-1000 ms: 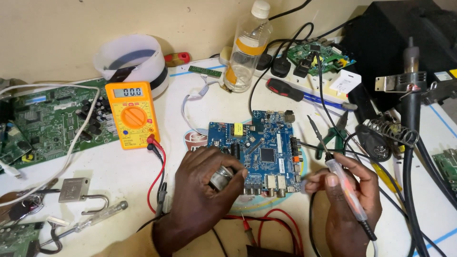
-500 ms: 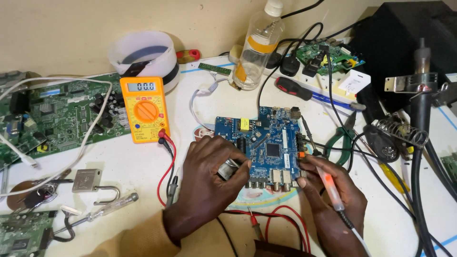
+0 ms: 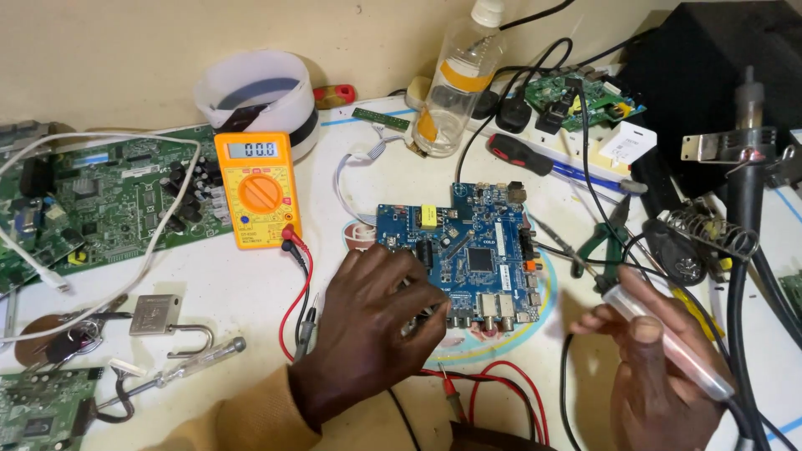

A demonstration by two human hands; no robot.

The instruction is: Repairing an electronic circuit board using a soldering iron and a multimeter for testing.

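Soldering iron (image 3: 668,342), tip seemingly up-left toward blue board (image 3: 468,250)

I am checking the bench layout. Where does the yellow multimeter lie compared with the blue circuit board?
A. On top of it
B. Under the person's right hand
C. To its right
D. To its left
D: the yellow multimeter lies left of the blue circuit board, apart from it.

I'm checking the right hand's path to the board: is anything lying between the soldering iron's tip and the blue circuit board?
Nothing solid blocks it. Only thin black cables cross the table between the soldering iron in the right hand and the blue circuit board.
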